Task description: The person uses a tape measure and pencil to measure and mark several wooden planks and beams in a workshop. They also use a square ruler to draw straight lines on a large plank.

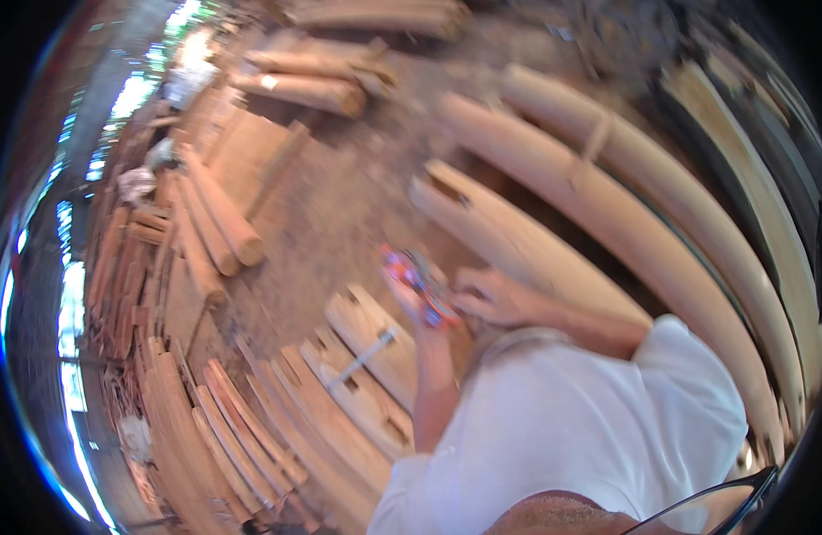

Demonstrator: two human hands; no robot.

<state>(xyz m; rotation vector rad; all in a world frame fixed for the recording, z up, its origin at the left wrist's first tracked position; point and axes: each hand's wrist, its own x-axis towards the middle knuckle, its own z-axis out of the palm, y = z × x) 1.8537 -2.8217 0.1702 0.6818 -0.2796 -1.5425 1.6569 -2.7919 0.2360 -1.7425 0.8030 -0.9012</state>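
Observation:
A small red-orange and blue object [418, 283] is held up in front of my body. Motion blur hides its exact kind. My left hand [407, 301] is closed around it from the left and below. Close by on the right is my right hand [493, 297], its fingers bent inward near the object's side. What those fingers pinch, if anything, is too smeared to make out. Below my left hand, a tool with a thin pale shaft and a wider metal end [362, 358] lies across notched timber beams [344, 388].
Long smooth timbers [554, 183] curve along my right side, one with a slot [447, 185] cut near its end. Round posts [217, 223] and stacked planks [242, 437] lie to the left. More logs [304, 87] rest farther off on the brown dirt floor [326, 209].

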